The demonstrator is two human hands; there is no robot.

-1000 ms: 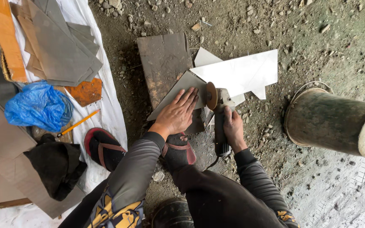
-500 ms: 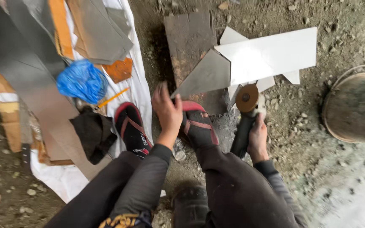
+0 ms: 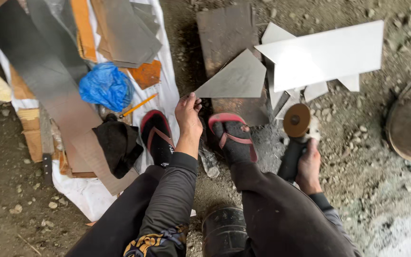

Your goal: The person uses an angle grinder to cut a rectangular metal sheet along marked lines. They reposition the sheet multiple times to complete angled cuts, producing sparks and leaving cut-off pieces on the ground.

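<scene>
Since the picture half a second back, my left hand (image 3: 188, 113) has closed its fingers on the corner of the grey triangular sheet piece (image 3: 236, 78) and lifted it off the rusty brown plate (image 3: 227, 35) it lay against, and my right hand (image 3: 308, 166) has drawn the angle grinder (image 3: 295, 138) a little back and to the side. A full second back that left hand was pressed flat on the metal with the grinder's disc right beside it; now the disc stands apart from all the metal, facing up toward me.

The left hand pinches the triangle's lower left tip, thumb and fingers together on it, holding it just above the plate. The right hand is wrapped tight round the grinder's black body. I cannot tell whether the disc is spinning.

As I judge it, the cut that freed this triangle is done: its edges look clean and it comes away as one piece. The large pale sheet (image 3: 326, 54) with its jagged offcuts lies just beside, on the gravel ground (image 3: 353, 157). A stack of grey and orange sheets (image 3: 119, 33) lies on the white cloth (image 3: 169, 90) to my left, by a blue bag (image 3: 105, 85).
</scene>
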